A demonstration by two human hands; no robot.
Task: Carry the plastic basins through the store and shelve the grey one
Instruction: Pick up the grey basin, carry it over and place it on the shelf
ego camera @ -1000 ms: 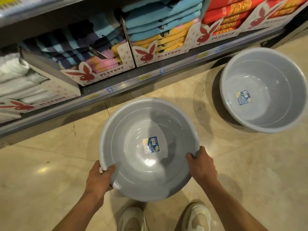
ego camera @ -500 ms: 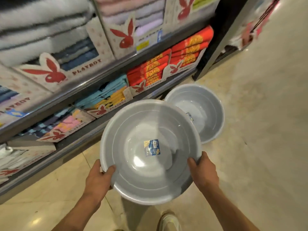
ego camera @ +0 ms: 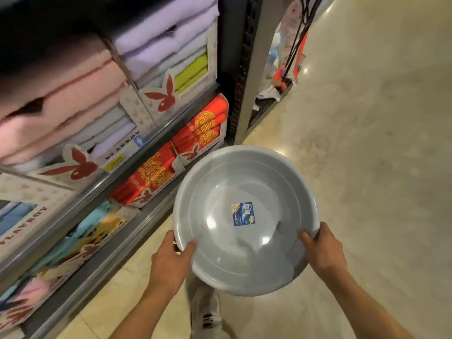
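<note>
A round grey plastic basin with a blue label on its bottom is held in front of me, mouth up and slightly tilted, above the floor. My left hand grips its near-left rim with the thumb inside. On the near-right rim my right hand holds on the same way. The second grey basin seen earlier on the floor is out of view.
A metal shelf rack full of folded towels in printed cardboard trays runs along my left. Its dark end post stands ahead, with hanging goods behind it. Beige polished floor stretches ahead and right. My leg and shoe show below the basin.
I have walked along the shelf with the basin in both hands. The second basin on the floor has dropped out of view, and the rack's end post has come closer.
</note>
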